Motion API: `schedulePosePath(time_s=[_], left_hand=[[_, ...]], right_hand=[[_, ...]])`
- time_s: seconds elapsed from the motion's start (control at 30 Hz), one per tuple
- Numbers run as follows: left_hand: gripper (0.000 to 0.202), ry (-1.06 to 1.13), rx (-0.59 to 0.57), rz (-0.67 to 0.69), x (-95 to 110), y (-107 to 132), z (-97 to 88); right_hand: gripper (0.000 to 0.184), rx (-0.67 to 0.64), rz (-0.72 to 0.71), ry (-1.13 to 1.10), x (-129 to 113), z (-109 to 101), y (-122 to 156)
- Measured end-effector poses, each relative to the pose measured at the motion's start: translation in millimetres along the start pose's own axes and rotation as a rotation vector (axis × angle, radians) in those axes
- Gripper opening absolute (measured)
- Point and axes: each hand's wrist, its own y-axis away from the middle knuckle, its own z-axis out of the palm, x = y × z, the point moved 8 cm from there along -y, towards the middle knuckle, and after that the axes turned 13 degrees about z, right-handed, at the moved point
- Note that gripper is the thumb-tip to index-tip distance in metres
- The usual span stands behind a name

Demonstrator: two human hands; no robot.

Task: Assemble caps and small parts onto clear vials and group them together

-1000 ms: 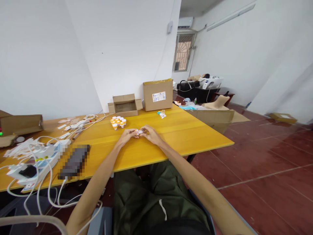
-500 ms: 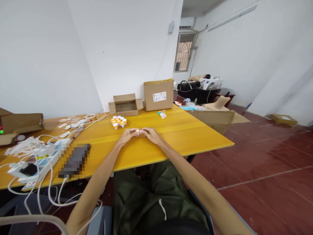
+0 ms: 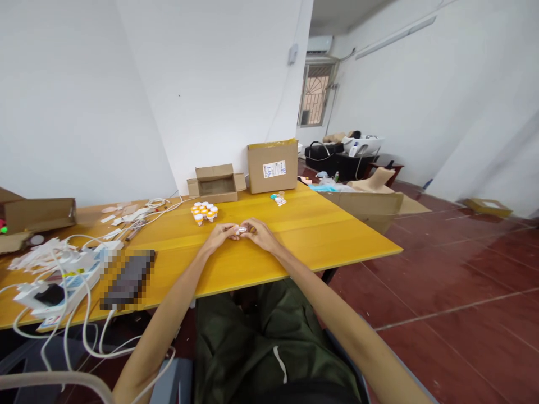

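The small clear piece lay between the fingertips of the left hand and right hand, both pinching it, neither nearer; its long axis seemed to run crosswise between them, though it showed too small to be sure.

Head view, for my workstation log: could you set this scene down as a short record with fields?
surface: yellow wooden table
left hand: fingers on a small clear-and-white item
right hand: fingers on the same item
beyond the hands: grouped orange-and-white containers; small loose pieces
far side: open cardboard box; labelled box beside it
picture left: white power strip; dark pixelated object
item's exact type: too small to tell
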Motion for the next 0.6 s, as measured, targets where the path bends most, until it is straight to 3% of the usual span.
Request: schedulePosePath(time_s=[0.13,0.5,0.6], left_hand=[[0.044,0.000,-0.006,0.027,1.4,-0.3,0.2],[0.037,0.015,0.005,0.067,5.4,0.9,1.6],[0.036,0.019,0.011,0.071,4.9,0.0,0.5]], right_hand=[[0.011,-0.020,0.029,-0.011,1.7,2.8,-1.4],[0.026,-0.038,0.139,0.166,10.6,4.1,-1.8],[0.019,-0.047,0.136,0.136,12.4,7.4,-2.9]])
